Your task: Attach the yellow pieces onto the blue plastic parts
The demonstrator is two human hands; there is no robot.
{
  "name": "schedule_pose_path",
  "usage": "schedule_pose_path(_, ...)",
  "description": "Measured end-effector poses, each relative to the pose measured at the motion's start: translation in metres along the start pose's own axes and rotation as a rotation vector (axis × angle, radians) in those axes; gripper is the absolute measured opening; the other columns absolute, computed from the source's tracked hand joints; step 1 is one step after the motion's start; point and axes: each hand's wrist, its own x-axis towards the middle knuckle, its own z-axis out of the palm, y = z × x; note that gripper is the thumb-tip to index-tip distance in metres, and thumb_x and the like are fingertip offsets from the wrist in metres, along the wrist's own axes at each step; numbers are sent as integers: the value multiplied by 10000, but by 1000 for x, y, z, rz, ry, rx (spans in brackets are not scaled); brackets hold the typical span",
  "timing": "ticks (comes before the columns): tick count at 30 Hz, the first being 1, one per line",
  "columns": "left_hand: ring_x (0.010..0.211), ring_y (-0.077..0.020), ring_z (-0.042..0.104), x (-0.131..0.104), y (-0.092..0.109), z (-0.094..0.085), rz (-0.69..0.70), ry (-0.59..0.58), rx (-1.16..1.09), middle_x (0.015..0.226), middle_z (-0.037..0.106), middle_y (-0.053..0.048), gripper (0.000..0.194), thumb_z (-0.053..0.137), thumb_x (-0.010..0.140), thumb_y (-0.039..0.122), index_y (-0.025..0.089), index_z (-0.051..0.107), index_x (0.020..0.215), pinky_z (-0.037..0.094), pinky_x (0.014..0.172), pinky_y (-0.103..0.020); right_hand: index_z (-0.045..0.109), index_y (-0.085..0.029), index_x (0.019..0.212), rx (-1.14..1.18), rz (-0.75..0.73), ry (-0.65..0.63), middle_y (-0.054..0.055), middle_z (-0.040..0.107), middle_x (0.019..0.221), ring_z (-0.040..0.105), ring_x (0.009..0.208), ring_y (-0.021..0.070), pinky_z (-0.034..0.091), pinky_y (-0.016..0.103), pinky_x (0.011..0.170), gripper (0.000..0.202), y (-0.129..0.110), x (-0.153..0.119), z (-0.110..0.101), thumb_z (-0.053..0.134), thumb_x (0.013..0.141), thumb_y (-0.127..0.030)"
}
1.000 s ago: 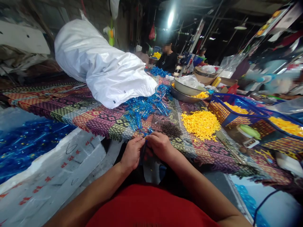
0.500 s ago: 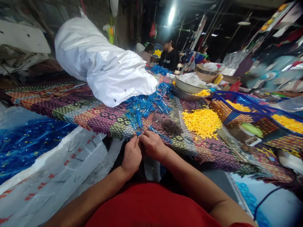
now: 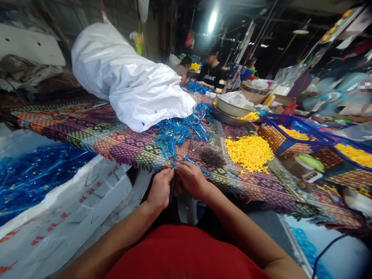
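At the table's near edge, my left hand and my right hand meet, fingers pinched together. A small blue and yellow plastic piece shows at the left fingertips; its full shape is hidden. What the right fingers pinch, if anything, I cannot make out. Just beyond my hands lie clear blue plastic parts in a loose heap. To the right of my right hand is a small pile of dark brown bits, and past it a larger mound of little yellow plastic pieces.
A big white sack lies across the patterned cloth. Blue baskets with yellow pieces and stacked metal bowls stand at right. A white foam box with blue parts is at lower left. A person in black sits across.
My hands stay together at the table edge, with the fingers slightly shifted. The view has moved a little. The person across has turned their head, and their arm now shows on the table.
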Motion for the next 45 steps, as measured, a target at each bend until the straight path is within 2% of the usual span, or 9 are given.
schedule_pose_path(8,314,-111,450,-3,2,2,-34,-40,42,418,495,42,220,528,753,378,158,529,747,305,306,-209,625,-179,878,153,10,62,20,552,683,520,605,107,428,211,573,225,8,-5,-2,401,893,-175)
schedule_pose_path(12,354,-116,490,-3,2,-1,-38,-100,82,461,544,20,186,497,773,324,149,558,771,370,350,-215,650,-186,886,200,-8,77,47,596,779,563,657,108,448,217,594,231,12,-3,-11,420,895,-203)
schedule_pose_path(15,397,-128,521,-2,1,-3,-36,-104,94,500,573,10,171,494,775,304,149,565,792,414,377,-226,660,-187,872,203,-44,55,51,595,802,565,667,108,445,216,595,231,14,-1,-19,430,892,-205)
schedule_pose_path(19,345,-129,489,-1,3,2,-33,-69,111,470,555,27,144,482,768,276,156,556,798,400,331,-234,649,-188,876,218,-44,6,37,587,771,557,657,105,437,209,589,210,12,0,-23,440,887,-193)
schedule_pose_path(26,314,-136,479,-2,2,9,-21,-56,123,442,525,41,127,458,758,248,159,540,796,394,310,-241,634,-180,815,254,99,157,27,604,737,578,676,119,465,225,634,129,7,-7,-18,512,852,-203)
schedule_pose_path(29,333,-125,487,0,-2,8,2,-49,148,474,533,42,119,474,750,255,163,532,801,400,321,-230,641,-181,803,239,48,139,36,603,751,577,668,114,458,218,609,173,9,-6,-21,482,868,-202)
schedule_pose_path(35,310,-106,459,-1,-3,10,-39,-42,148,438,493,56,59,470,725,229,173,486,718,374,315,-209,647,-177,796,133,-56,7,33,591,715,543,602,103,415,204,549,188,14,-2,-25,472,864,-179)
schedule_pose_path(39,291,-112,452,-2,1,12,-36,-17,154,445,487,58,46,443,722,207,178,473,703,350,276,-213,633,-186,929,163,27,91,42,615,763,569,674,132,451,239,618,138,14,-4,-23,535,832,-194)
schedule_pose_path(45,301,-99,462,-1,1,11,0,-42,217,496,507,52,60,446,742,220,175,467,709,330,264,-195,649,-186,912,260,66,146,41,613,771,576,702,135,467,247,643,130,14,-7,-25,553,825,-185)
